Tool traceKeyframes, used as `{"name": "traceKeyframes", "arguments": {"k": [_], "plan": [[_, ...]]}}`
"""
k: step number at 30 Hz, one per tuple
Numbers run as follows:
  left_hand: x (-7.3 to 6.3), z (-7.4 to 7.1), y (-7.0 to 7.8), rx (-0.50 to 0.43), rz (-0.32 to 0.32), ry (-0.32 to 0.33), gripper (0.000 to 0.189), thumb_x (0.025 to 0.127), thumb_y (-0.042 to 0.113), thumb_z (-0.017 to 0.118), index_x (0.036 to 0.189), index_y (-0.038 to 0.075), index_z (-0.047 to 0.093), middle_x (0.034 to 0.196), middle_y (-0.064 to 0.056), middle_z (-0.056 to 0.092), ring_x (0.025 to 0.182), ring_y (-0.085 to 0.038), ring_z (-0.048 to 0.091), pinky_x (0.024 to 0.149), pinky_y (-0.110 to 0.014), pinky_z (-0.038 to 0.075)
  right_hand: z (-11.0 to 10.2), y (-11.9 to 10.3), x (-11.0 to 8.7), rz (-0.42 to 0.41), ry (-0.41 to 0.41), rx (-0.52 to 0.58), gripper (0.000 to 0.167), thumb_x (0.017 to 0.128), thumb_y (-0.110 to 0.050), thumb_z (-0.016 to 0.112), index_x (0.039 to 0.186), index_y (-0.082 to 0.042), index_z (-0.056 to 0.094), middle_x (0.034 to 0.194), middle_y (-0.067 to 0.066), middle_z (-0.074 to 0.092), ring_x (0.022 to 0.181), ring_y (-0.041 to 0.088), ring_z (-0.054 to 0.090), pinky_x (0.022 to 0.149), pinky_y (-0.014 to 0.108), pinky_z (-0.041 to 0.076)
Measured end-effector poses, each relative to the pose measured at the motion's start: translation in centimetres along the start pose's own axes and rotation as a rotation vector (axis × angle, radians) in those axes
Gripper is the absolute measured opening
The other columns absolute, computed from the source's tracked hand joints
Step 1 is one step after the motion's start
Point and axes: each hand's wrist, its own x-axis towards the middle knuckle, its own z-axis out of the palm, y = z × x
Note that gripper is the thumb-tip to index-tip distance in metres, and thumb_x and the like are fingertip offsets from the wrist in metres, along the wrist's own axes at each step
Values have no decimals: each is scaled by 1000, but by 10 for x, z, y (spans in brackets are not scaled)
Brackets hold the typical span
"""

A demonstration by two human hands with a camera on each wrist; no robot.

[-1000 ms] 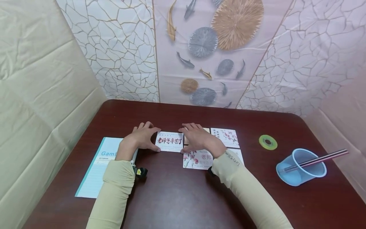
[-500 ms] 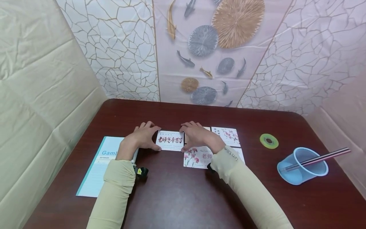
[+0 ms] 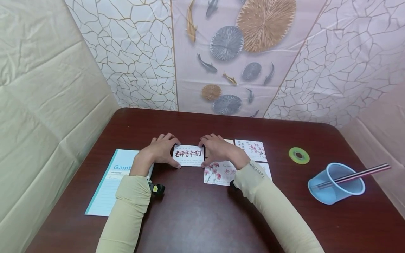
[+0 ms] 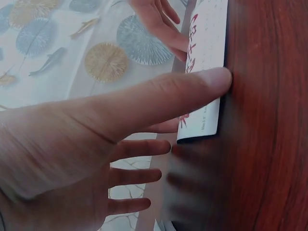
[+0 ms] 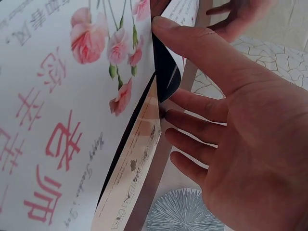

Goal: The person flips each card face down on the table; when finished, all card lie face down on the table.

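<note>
The white rectangular card with red brush-style lettering (image 3: 188, 155) is at the centre of the head frame, directly between the person's two hands, over the dark reddish-brown wooden bench (image 3: 190, 218). Its long axis runs left to right, from one hand to the other, so neither hand is clearly nearer: the left hand (image 3: 160, 151) has the left end and the right hand (image 3: 219, 148) the right end. Each hand pinches its end by thumb and forefinger, thumb at the near edge, forefinger toward the far one; the other fingers are spread.

In the right wrist view the card bows, baring a dark underside; whether any of it rests on the bench cannot be told.

The relation that seems to matter most is at the right end. There a cream printed paper card (image 5: 132, 168) lies just beside it, largely under the right hand, and a white card with pink carnations (image 3: 212, 175) sits just to the lower right. The near edge of the red-lettered card is roughly parallel to the carnation card's top edge, so a small sideways shift would probably govern the gap between them.
</note>
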Motion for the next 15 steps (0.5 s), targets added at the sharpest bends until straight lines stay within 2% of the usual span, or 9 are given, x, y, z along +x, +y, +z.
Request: {"name": "traceKeyframes", "arguments": {"k": [4, 10, 15], "plan": [[1, -1, 3, 2, 20, -1, 71, 68, 42, 88, 123, 10, 57, 129, -9, 47, 117, -31, 40, 101, -53, 29, 0, 1, 0, 6, 8, 14, 77, 74, -46, 84, 135, -9, 53, 147, 11, 40, 133, 31, 35, 109, 48, 26], [2, -1, 1, 13, 37, -7, 71, 68, 42, 87, 122, 8, 56, 126, -9, 48, 114, -30, 41, 97, -51, 32, 1, 3, 1, 14, 5, -2, 87, 75, -49, 82, 142, -7, 45, 149, 11, 39, 135, 31, 34, 109, 48, 26], [2, 2, 1, -3, 39, -15, 72, 68, 42, 87, 122, 8, 54, 126, -9, 48, 111, -29, 42, 94, -50, 33, 5, 3, -1, -3, 27, -43, 82, 75, -51, 81, 137, -7, 50, 150, 12, 38, 136, 31, 32, 110, 47, 26]]}}
